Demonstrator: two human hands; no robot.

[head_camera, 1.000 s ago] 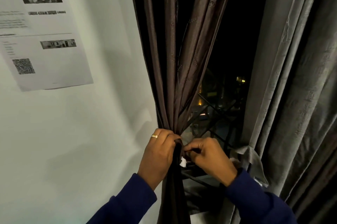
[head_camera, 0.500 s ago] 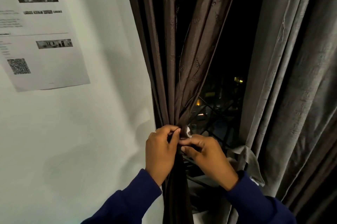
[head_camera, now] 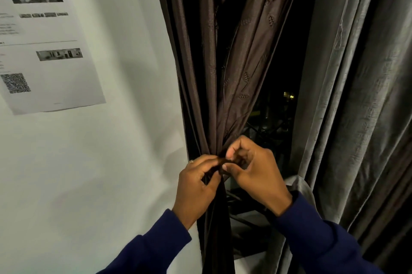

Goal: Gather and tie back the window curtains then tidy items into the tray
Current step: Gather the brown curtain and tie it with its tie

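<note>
Where both hands pinch the brown curtain (head_camera: 225, 86), left hand (head_camera: 196, 186) and right hand (head_camera: 256, 173) hide the tie.

Both arms reach up from the bottom of the view in dark blue sleeves, cuffs just short of the wrists. The left hand (head_camera: 196, 186) sits left of the gathered brown curtain (head_camera: 225, 86), back of the hand toward the camera, a ring on one finger, its fingers curled forward and pinching at the point where the curtain folds bunch together. The right hand (head_camera: 256, 171) is right of that same bunch, a touch higher, knuckles raised, its fingers bent inward and its thumb pressed in toward the left hand's fingertips. The two hands meet at the gathered folds, fingertips touching or nearly so.
</note>
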